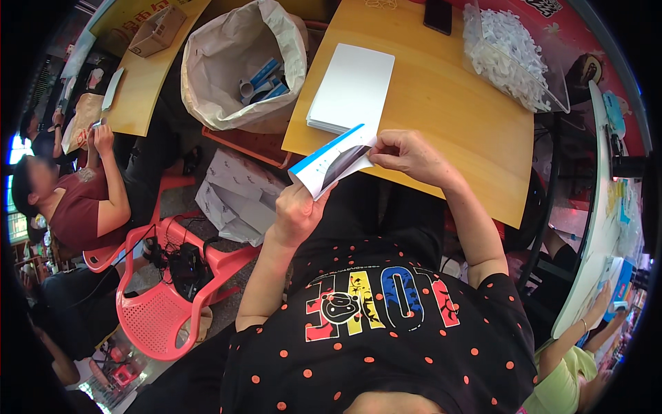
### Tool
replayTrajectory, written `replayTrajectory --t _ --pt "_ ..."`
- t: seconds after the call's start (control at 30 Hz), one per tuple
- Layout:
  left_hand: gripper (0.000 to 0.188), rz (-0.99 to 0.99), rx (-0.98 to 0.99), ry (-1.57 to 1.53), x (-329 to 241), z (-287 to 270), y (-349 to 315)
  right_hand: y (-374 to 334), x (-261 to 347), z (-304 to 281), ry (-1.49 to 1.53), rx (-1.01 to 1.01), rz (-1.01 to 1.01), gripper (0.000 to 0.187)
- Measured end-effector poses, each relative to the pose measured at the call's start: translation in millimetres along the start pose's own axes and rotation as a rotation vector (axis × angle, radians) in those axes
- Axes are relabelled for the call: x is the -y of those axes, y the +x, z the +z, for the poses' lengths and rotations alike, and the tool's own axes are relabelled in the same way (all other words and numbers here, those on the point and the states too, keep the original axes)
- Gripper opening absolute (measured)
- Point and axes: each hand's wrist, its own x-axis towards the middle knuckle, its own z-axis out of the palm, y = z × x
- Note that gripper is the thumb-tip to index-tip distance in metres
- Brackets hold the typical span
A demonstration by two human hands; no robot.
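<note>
While the wearer sits in a black shirt [369, 372] with orange-red dots, a curled printed sheet [331, 162], blue along one edge, is held in front of it, by the near left corner of a wooden table [441, 117]. The left hand [296, 215] is folded closed around the sheet's lower end; the right hand [407, 153] pinches its right side between thumb and fingers.

Just past the sheet, a neat stack of white sheets [355, 86] lies on the smooth yellow-brown tabletop. Left of the table, a red plastic chair [155, 314] bears black cables and a dark device [185, 265]; beyond it, a pale sack [207, 79] containing blue-and-white rolls [265, 76] stands over a red crate [248, 148].

Toward the table's far edge are a dark phone [438, 16] and a clear bin [560, 100] heaped with small white pieces [507, 41]. Off to the right, a person in light green [565, 386] works at a white-topped table [586, 262]. To the left, someone in maroon [83, 207] sits near another wooden table [134, 86] with a cardboard box [157, 31] on it.
</note>
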Motion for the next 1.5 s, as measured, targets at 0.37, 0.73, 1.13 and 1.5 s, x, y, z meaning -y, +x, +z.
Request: replayTrajectory --t 0.37,0.73,1.13,1.5 --pt "0.027 0.132 0.07 0.089 10 -4 1 -19 16 12 0.236 0.107 0.1 0.017" --pt "0.015 0.057 -0.001 0.077 17 9 -1 -72 91 -17 0.421 0.448 -0.252 0.006" --pt "0.025 -0.779 -0.254 -1.172 -14 7 14 -48 -48 -326 -1.268 -1.105 0.102 0.021" --pt "0.026 -0.928 -0.366 -1.344 -10 14 25 -26 42 -6 -0.03 -0.61 -0.314 0.007"
